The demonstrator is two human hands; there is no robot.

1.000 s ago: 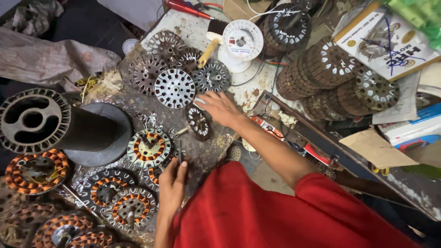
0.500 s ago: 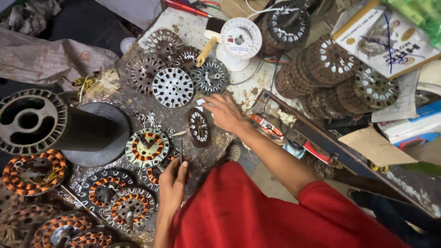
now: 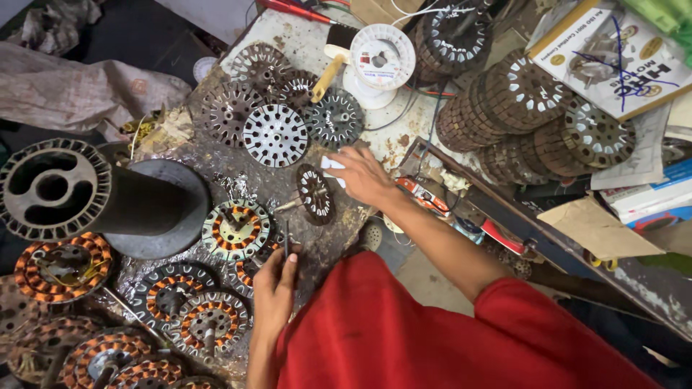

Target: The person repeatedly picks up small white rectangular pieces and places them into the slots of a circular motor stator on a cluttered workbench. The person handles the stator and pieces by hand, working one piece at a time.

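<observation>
Since before, right hand (image 3: 364, 175) slid up, fingers spread on a white slip (image 3: 332, 167). Dark slotted disc (image 3: 316, 193) stands on edge at its 7 o'clock. Left hand (image 3: 274, 287) pinches a thin rod (image 3: 286, 243).

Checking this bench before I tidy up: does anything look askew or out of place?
One stator disc stands tilted on edge under the right hand, while the others lie flat. The stack of discs at the right leans over. The left hand holds a thin tool.
</observation>
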